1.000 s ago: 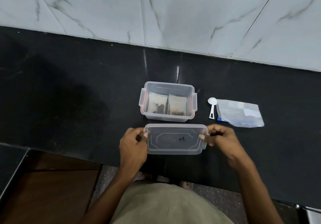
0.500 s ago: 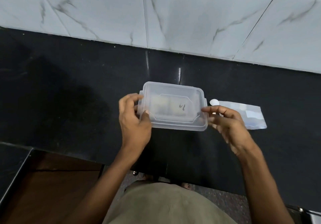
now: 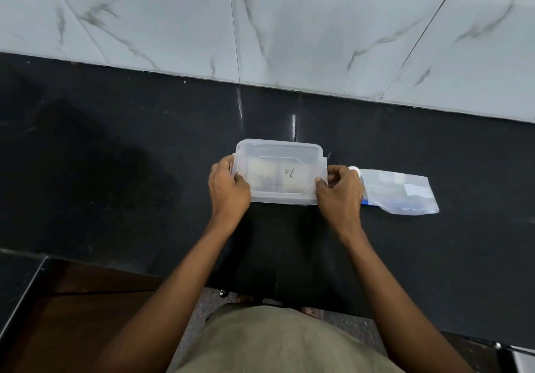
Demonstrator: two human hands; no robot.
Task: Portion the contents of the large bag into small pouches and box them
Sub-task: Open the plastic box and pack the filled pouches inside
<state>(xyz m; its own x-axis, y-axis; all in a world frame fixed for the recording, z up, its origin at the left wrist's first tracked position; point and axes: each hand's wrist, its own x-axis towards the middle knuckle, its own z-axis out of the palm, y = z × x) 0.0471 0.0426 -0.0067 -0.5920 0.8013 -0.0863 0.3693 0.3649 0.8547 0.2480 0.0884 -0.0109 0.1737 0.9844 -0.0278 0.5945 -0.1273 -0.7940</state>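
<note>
I see my left hand [image 3: 228,187] clamped on the left end of the clear plastic box [image 3: 279,171], thumb lying across the near left corner of the lid [image 3: 278,152] and the other fingers curled round the side, where I can't make out their tips. My right hand [image 3: 340,190] does the same at the right end: thumb pressed on the lid's near right corner, fingers bent over the box's right side, knuckles raised. So both hands are closed narrowly on the box, one at each short end. The lid lies flat on top of the box and covers it fully; whether the side clasps are latched I cannot tell, since my fingers hide them. Through the cloudy lid I can make out two small pouches [image 3: 276,174] lying side by side inside, with a few dark bits showing over the right one. The box stands on the black counter [image 3: 115,170], about midway between the tiled wall [image 3: 260,25] and the near edge. Just right of my right hand lies the large bag [image 3: 401,191], flat on the counter, and the white bowl of a spoon [image 3: 354,169] peeks out between my knuckles and the bag.
</note>
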